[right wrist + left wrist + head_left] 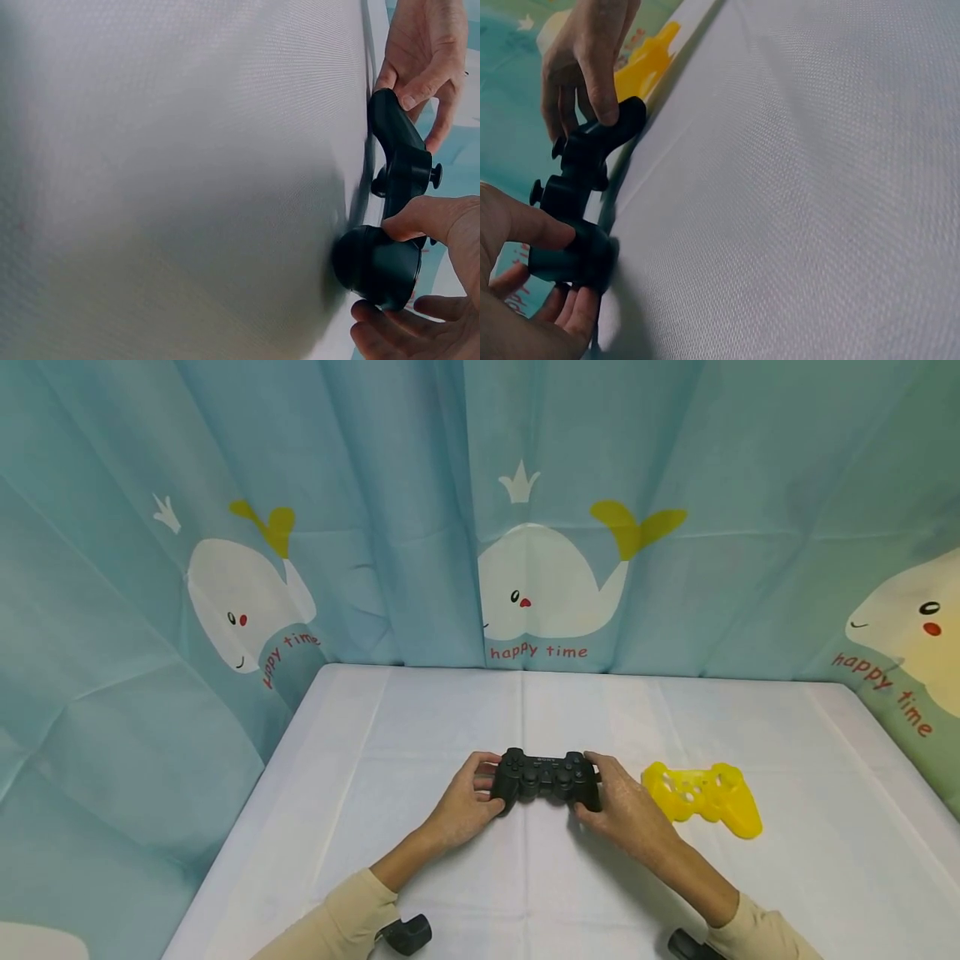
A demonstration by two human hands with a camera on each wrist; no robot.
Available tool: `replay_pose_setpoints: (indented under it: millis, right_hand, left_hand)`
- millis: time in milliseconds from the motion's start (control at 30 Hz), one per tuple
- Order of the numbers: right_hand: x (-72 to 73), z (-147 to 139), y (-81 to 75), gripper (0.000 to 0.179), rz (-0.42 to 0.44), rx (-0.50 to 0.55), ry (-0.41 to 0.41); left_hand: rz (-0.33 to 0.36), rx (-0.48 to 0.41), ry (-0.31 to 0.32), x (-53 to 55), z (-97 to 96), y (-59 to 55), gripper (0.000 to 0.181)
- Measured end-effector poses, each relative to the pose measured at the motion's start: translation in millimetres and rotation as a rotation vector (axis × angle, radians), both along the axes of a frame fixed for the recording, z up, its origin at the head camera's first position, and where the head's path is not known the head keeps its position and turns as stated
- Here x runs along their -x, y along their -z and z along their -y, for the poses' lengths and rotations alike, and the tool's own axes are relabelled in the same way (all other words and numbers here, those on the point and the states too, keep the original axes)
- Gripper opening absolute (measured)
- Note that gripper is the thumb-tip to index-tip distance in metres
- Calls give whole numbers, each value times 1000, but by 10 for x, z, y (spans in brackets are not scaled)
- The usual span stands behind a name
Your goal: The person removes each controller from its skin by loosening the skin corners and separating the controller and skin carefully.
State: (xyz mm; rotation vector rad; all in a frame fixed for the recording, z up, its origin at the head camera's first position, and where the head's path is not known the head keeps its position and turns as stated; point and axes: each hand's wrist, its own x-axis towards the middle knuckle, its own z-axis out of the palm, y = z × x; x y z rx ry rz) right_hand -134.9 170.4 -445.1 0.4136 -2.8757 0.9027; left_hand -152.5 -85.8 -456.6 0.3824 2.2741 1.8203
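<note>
A black game controller (546, 779) is held between both hands near the middle of the table, its sticks facing up. My left hand (468, 800) grips its left handle, thumb at the near side and fingers around the far edge. On the opposite end, my right hand (624, 802) pinches the right handle in the same way. In the left wrist view the controller (574, 187) is seen edge-on, low over the cloth. Just right of my right hand lies a yellow controller cover (705, 795) with holes in its face.
A white cloth covers the table (420, 718). Behind and at the sides hangs a blue-green curtain (405, 510) printed with whales. Black wrist devices (407, 935) sit by both sleeves.
</note>
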Motion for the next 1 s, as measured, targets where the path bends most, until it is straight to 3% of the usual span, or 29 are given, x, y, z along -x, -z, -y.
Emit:
replay_pose_setpoints:
  millis: [400,800,900,1000]
  right_hand:
    - [23,22,35,78,24,54,-9]
    - [57,20,9,75,33,40,-14]
    - [61,-26,-43,74,25,9,-8]
    - [26,-122,-143,70,5,-23,6]
  left_hand:
    - [-10,41,-26,10,16,-3,58]
    - [-5,66,-41,29,40,-13,58]
    - [-63,131,-78,14,59,-44,55]
    - [-252,318,-109,-35,98,-132,51]
